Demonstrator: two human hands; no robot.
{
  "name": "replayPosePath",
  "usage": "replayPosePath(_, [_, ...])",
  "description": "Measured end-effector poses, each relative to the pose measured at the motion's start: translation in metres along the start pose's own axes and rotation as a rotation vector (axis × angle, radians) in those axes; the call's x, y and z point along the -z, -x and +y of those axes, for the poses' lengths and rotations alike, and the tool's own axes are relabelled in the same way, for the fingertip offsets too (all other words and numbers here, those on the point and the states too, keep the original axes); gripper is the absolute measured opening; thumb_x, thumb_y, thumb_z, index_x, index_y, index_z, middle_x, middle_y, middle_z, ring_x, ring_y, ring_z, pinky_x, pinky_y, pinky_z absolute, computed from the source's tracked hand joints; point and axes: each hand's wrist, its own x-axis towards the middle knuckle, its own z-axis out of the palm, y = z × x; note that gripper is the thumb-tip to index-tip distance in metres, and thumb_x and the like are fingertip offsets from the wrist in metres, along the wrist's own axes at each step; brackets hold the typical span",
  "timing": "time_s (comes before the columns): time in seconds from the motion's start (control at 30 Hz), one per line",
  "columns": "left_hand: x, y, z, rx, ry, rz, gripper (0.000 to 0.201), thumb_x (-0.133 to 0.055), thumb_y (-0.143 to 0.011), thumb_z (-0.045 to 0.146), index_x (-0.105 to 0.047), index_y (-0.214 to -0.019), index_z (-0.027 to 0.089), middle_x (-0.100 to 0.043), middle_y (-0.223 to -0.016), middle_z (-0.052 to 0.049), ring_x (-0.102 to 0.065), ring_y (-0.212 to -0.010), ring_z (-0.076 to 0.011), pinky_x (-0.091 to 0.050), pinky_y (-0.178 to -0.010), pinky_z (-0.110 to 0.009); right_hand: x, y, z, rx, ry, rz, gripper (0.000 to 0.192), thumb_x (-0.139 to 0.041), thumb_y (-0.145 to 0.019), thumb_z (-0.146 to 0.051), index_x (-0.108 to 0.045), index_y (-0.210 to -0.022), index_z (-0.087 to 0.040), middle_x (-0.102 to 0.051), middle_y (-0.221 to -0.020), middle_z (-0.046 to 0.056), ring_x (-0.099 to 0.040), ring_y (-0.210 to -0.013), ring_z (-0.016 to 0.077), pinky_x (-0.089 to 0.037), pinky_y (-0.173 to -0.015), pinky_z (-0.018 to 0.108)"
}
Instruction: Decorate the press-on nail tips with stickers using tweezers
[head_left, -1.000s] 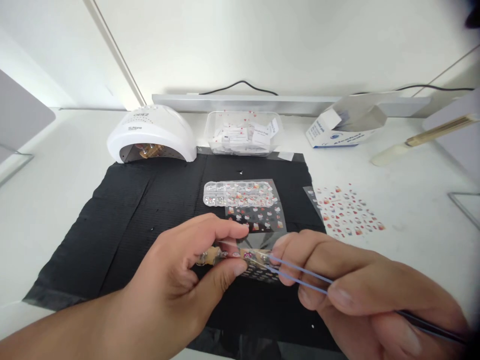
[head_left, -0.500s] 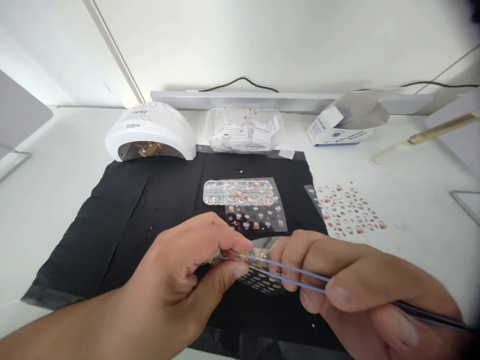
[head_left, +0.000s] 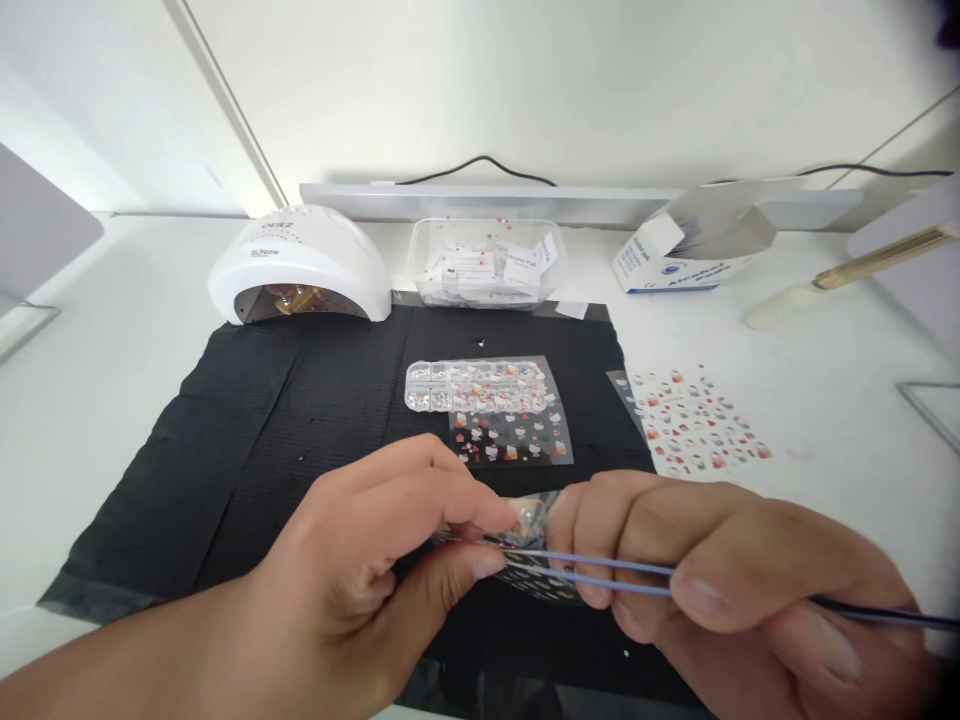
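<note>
My left hand [head_left: 375, 560] pinches a small stick with decorated nail tips [head_left: 525, 515] between thumb and forefinger, low over the black mat [head_left: 300, 400]. My right hand [head_left: 720, 580] grips thin blue tweezers [head_left: 592, 572], their tips pointing left and meeting the nail piece right by my left thumb. Under both hands lies a clear sticker sheet [head_left: 544, 585], mostly hidden. The nail piece is largely covered by my fingers.
On the mat lie a clear rhinestone case [head_left: 472, 385] and a sticker sheet [head_left: 517, 440]. Behind stand a white nail lamp [head_left: 300, 265], a clear tub of packets [head_left: 487, 265] and a blue-white box [head_left: 690, 255]. Another sticker sheet [head_left: 694, 420] and a brush [head_left: 847, 275] lie right.
Both hands have sunk slightly toward me and drawn closer. The tweezer tips slid left along the nail piece, which is now more hidden by my left fingers.
</note>
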Motion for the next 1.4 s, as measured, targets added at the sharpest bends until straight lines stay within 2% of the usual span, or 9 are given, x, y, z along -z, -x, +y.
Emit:
replayPosePath(0.23, [0.002, -0.001, -0.001, 0.0, 0.015, -0.041, 0.015, -0.057, -0.092, 0.006, -0.063, -0.102, 0.016, -0.059, -0.084, -0.002, -0.057, -0.071, -0.0086, -0.047, -0.061, -0.019, 0.004, 0.004, 0.002, -0.038, -0.048, -0.018, 0.02, -0.058, -0.095, -0.027, -0.076, -0.092, -0.021, -0.067, -0.061, 0.003, -0.067, -0.06, 0.0217, -0.058, -0.055, 0.041])
replayPosePath(0.4, [0.007, -0.002, 0.002, 0.067, 0.053, -0.1, 0.013, -0.059, -0.092, 0.01, -0.063, -0.099, 0.02, -0.059, -0.084, 0.001, -0.057, -0.07, -0.0078, -0.047, -0.061, -0.018, 0.014, 0.002, 0.0, -0.123, -0.083, -0.113, 0.023, -0.056, -0.096, -0.033, -0.075, -0.092, -0.022, -0.068, -0.064, 0.004, -0.067, -0.063, 0.023, -0.057, -0.059, 0.043])
replayPosePath(0.6, [0.009, -0.004, 0.003, 0.167, 0.134, -0.183, 0.009, -0.061, -0.092, 0.013, -0.065, -0.094, 0.021, -0.062, -0.082, 0.001, -0.057, -0.066, -0.008, -0.047, -0.058, -0.016, 0.013, -0.004, -0.003, -0.15, -0.111, -0.067, 0.022, -0.06, -0.094, -0.035, -0.076, -0.086, -0.022, -0.065, -0.056, 0.002, -0.064, -0.057, 0.0204, -0.056, -0.06, 0.042])
replayPosePath(0.77, [0.009, -0.004, 0.002, 0.139, 0.124, -0.204, 0.01, -0.06, -0.092, 0.013, -0.064, -0.097, 0.02, -0.063, -0.083, -0.001, -0.058, -0.067, -0.0096, -0.049, -0.059, -0.018, 0.01, -0.005, -0.001, -0.192, -0.153, -0.085, 0.024, -0.062, -0.092, -0.037, -0.079, -0.086, -0.022, -0.065, -0.054, 0.003, -0.064, -0.054, 0.0203, -0.056, -0.054, 0.038])
replayPosePath(1.4, [0.007, -0.002, 0.0, 0.128, 0.121, -0.223, 0.012, -0.058, -0.092, 0.011, -0.062, -0.098, 0.021, -0.061, -0.083, 0.001, -0.056, -0.066, -0.0085, -0.047, -0.059, -0.019, 0.014, 0.004, 0.001, -0.133, -0.157, -0.105, 0.025, -0.054, -0.097, -0.033, -0.077, -0.095, -0.021, -0.064, -0.061, 0.003, -0.068, -0.059, 0.021, -0.059, -0.056, 0.039])
